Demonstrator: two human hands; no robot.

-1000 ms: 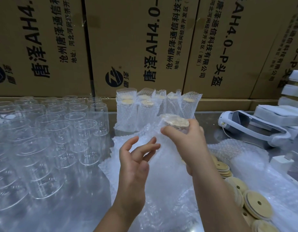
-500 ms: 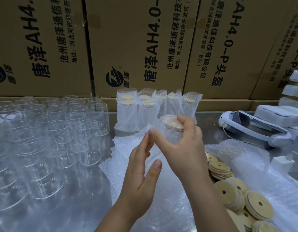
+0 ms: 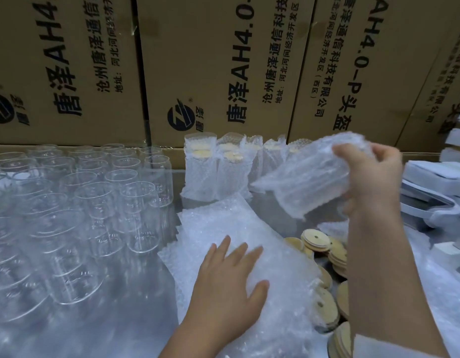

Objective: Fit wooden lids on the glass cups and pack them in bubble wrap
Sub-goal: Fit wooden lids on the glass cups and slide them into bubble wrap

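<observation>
My right hand (image 3: 373, 182) grips a glass cup wrapped in a bubble wrap sleeve (image 3: 311, 179) and holds it tilted in the air at the right, above the table. My left hand (image 3: 228, 280) lies flat with straight fingers on the stack of bubble wrap bags (image 3: 249, 228) in front of me. Several wrapped cups with wooden lids (image 3: 213, 171) stand upright at the back centre. Many bare glass cups (image 3: 99, 197) crowd the left of the table. Loose round wooden lids (image 3: 316, 241) lie in a pile under my right forearm.
Large printed cardboard boxes (image 3: 223, 68) wall off the back. A white headset (image 3: 435, 208) and white foam pieces (image 3: 435, 171) sit at the far right. More bubble wrap (image 3: 440, 293) covers the table's right front.
My right hand has lifted the wrapped cup up and to the right and tipped it over. My left hand has let go and dropped flat onto the bubble wrap stack.
</observation>
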